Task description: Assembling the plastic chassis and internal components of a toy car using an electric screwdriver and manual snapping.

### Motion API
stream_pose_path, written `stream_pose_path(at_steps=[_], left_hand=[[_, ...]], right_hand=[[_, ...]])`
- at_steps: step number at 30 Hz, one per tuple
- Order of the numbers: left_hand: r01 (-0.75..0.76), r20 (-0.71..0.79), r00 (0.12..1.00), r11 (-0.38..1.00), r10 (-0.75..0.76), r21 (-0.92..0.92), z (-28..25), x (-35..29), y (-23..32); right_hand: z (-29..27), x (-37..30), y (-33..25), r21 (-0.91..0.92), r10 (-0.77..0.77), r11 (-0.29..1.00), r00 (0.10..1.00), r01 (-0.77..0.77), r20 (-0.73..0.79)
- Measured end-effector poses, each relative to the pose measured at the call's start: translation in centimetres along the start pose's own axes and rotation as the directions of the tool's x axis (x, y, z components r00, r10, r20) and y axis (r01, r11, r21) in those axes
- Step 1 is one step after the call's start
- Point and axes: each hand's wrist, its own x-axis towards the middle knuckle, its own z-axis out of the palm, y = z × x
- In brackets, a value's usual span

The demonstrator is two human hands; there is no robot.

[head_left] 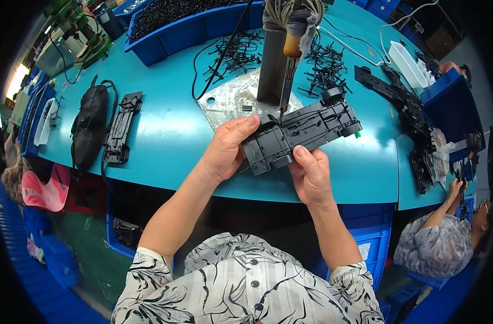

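Observation:
Between my two hands I hold a black plastic toy car chassis (306, 129), tilted with its right end farther away. My left hand (227, 146) grips the chassis at its left end, thumb on top near a wheel. My right hand (313, 175) pinches the near edge, thumb pressed on the upper face. Directly above, a soldering iron (289, 65) with an amber handle is bound to an upright metal post (271, 67). Its tip points down and meets or nearly meets the chassis near my left thumb; contact is hard to tell.
A metal base plate (230, 92) lies under the post. Piles of thin black parts (327, 67) flank it, before a blue bin (192, 29). Left are another chassis (124, 127) and a black pouch (90, 127). More chassis (403, 100) lie right, near a co-worker (435, 243).

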Motion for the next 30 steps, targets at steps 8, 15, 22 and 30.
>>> stream_pose_path(at_steps=[8,15,22,30], left_hand=[[-0.002,0.004,1.000,1.000,0.002,0.002,-0.01,0.01,0.05],[0.001,0.007,1.000,1.000,-0.001,0.020,-0.19,0.13,-0.01],[0.001,0.001,1.000,1.000,-0.001,0.014,-0.27,0.16,-0.14],[0.003,0.026,1.000,1.000,-0.003,0.005,-0.50,0.14,-0.10]], right_hand=[[0.07,-0.02,0.06,0.002,-0.016,1.000,1.000,0.016,0.009],[-0.07,-0.04,0.15,-0.006,-0.017,1.000,1.000,0.017,-0.013],[-0.04,0.02,0.13,-0.023,-0.033,0.999,0.999,0.033,-0.002],[0.04,0.08,0.07,-0.040,-0.033,0.999,0.999,0.033,-0.003]])
